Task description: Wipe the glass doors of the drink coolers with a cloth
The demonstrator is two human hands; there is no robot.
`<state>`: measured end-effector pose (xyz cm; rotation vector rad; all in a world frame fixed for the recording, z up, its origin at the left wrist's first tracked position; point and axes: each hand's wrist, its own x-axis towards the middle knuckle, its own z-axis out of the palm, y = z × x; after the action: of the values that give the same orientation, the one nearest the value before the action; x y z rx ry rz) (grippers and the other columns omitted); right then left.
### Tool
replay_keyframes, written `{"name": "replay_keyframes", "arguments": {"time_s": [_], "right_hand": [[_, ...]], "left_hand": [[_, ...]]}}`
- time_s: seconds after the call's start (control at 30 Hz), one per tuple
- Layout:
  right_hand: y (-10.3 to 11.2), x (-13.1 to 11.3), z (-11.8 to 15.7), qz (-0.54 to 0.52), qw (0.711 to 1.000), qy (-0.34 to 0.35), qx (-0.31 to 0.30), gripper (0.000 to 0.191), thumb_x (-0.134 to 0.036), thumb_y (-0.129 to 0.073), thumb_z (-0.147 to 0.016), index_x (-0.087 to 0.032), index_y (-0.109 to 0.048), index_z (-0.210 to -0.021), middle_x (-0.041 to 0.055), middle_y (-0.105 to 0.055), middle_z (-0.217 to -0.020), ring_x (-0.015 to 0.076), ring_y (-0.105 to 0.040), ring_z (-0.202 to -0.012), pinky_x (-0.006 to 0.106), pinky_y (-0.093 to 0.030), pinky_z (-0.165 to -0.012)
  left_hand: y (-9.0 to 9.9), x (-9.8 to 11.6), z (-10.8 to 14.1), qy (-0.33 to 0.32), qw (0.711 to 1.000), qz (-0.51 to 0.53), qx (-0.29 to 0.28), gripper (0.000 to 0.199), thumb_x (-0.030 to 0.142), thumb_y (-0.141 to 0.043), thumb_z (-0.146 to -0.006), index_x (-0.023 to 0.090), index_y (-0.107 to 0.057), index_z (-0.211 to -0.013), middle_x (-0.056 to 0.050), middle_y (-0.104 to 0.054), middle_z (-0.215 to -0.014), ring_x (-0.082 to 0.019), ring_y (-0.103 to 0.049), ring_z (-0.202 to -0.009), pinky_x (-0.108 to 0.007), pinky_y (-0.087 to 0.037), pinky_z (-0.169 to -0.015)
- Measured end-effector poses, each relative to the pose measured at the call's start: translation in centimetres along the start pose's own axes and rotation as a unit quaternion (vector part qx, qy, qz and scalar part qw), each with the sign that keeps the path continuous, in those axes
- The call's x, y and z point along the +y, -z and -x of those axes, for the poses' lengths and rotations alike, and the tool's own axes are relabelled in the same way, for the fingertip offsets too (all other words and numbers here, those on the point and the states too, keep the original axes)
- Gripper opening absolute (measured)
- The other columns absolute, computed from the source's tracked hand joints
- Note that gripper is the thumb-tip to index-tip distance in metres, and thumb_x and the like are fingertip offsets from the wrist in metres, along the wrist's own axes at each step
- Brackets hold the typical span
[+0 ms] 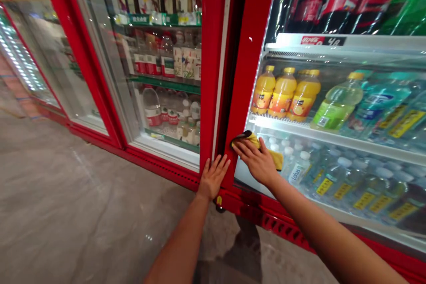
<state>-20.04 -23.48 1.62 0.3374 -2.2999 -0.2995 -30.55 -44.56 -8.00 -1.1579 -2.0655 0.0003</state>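
Note:
A yellow cloth (276, 159) with a dark edge lies under my right hand (255, 159), which presses it against the lower left of the right-hand fridge's glass door and its red frame (250, 53). The fingers of that hand are stretched over the cloth. Lower down and to the left, my left hand (213, 178) rests with spread fingers on the red edge of the neighbouring fridge (211, 75), beside the dark gap between the two fridges. It holds nothing.
Behind the right glass stand orange juice bottles (281, 93), dark soda bottles (308, 9) and water bottles (342, 177). The left fridge holds more bottles (153, 106). Below is a grey floor (100, 213), with a small wheel (220, 208) under the fridges.

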Motion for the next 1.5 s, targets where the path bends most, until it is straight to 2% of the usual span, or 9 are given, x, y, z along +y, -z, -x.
{"name": "replay_keyframes", "arguments": {"time_s": [0.1,0.23,0.4,0.57,0.8,0.9,1.03,1.2,1.5], "right_hand": [[0.4,-0.3,-3.3,0.003,0.999,-0.041,0.029,0.071,-0.01,-0.039,-0.098,-0.026,-0.018,-0.163,0.0058,-0.044,-0.16,0.0256,-0.035,-0.15,0.06,-0.003,-0.128],[-0.4,-1.1,-3.6,-0.013,0.999,-0.042,0.023,0.075,-0.01,-0.04,-0.096,-0.026,-0.012,-0.164,0.0072,-0.046,-0.158,0.0279,-0.037,-0.148,0.063,-0.006,-0.127],[-2.6,-2.6,-0.2,-0.009,1.0,-0.007,-0.014,0.081,-0.007,-0.041,-0.094,-0.024,-0.002,-0.163,0.0061,-0.044,-0.159,0.0271,-0.039,-0.146,0.062,-0.009,-0.127],[-5.9,-5.0,3.7,-0.001,0.999,0.023,-0.044,0.08,-0.006,-0.038,-0.093,-0.017,-0.001,-0.163,0.0086,-0.045,-0.158,0.0261,-0.046,-0.141,0.059,-0.013,-0.128],[-10.9,-8.6,9.0,-0.017,0.997,0.038,-0.072,0.075,-0.008,-0.039,-0.091,-0.018,-0.018,-0.162,0.0081,-0.05,-0.155,0.0248,-0.049,-0.139,0.055,-0.027,-0.125],[-12.9,-9.7,10.7,-0.018,0.996,0.036,-0.079,0.073,-0.011,-0.041,-0.091,-0.019,-0.026,-0.161,0.0081,-0.053,-0.153,0.0249,-0.05,-0.138,0.054,-0.028,-0.124],[-14.6,-10.2,11.9,-0.036,0.993,0.079,-0.084,0.068,-0.011,-0.042,-0.089,-0.022,-0.04,-0.156,0.0059,-0.06,-0.147,0.0217,-0.05,-0.138,0.049,-0.028,-0.125],[-13.0,-8.6,10.8,-0.043,0.989,0.11,-0.091,0.056,-0.012,-0.042,-0.092,-0.02,-0.053,-0.146,0.0061,-0.061,-0.145,0.0204,-0.051,-0.137,0.05,-0.021,-0.127],[-4.2,-3.6,2.5,-0.018,0.997,0.062,-0.047,0.062,-0.009,-0.043,-0.095,-0.023,-0.04,-0.155,0.0062,-0.054,-0.152,0.0227,-0.046,-0.142,0.057,0.004,-0.128]], "left_hand": [[0.0,-0.3,0.2,0.018,1.0,0.009,-0.011,0.085,0.007,-0.043,-0.085,0.019,-0.013,-0.163,-0.004,-0.016,-0.17,-0.022,-0.009,-0.158,-0.05,-0.009,-0.129],[-0.2,-0.7,0.9,0.013,0.999,0.025,-0.022,0.085,0.005,-0.04,-0.085,0.014,-0.009,-0.163,-0.007,-0.016,-0.17,-0.022,-0.012,-0.158,-0.048,-0.019,-0.127],[-0.8,-1.2,2.3,0.013,0.998,0.042,-0.035,0.081,0.004,-0.035,-0.087,0.013,-0.008,-0.162,-0.008,-0.02,-0.169,-0.021,-0.016,-0.157,-0.049,-0.024,-0.126],[-0.9,-1.5,3.5,0.005,0.998,0.034,-0.056,0.074,0.005,-0.036,-0.09,0.009,-0.018,-0.161,-0.01,-0.022,-0.168,-0.022,-0.015,-0.157,-0.047,-0.024,-0.126],[-0.7,-1.4,3.5,0.009,0.998,0.036,-0.043,0.07,0.008,-0.036,-0.092,0.008,-0.021,-0.16,-0.011,-0.021,-0.168,-0.023,-0.013,-0.157,-0.048,-0.024,-0.127],[-0.6,-1.5,3.4,0.005,0.998,0.043,-0.044,0.07,0.009,-0.037,-0.092,0.008,-0.019,-0.161,-0.011,-0.021,-0.168,-0.023,-0.013,-0.158,-0.049,-0.024,-0.127],[-0.4,-1.7,3.5,-0.003,0.998,0.044,-0.05,0.069,0.008,-0.036,-0.092,0.009,-0.022,-0.16,-0.011,-0.021,-0.168,-0.023,-0.013,-0.158,-0.049,-0.022,-0.128],[0.0,-1.4,3.1,0.009,0.998,0.029,-0.047,0.068,0.009,-0.037,-0.094,0.01,-0.023,-0.16,-0.01,-0.02,-0.169,-0.022,-0.014,-0.158,-0.046,-0.022,-0.128],[0.3,-0.1,1.7,0.023,0.999,0.02,-0.028,0.071,0.006,-0.04,-0.09,0.009,-0.026,-0.159,-0.01,-0.021,-0.169,-0.023,-0.015,-0.157,-0.045,-0.024,-0.127]]}}
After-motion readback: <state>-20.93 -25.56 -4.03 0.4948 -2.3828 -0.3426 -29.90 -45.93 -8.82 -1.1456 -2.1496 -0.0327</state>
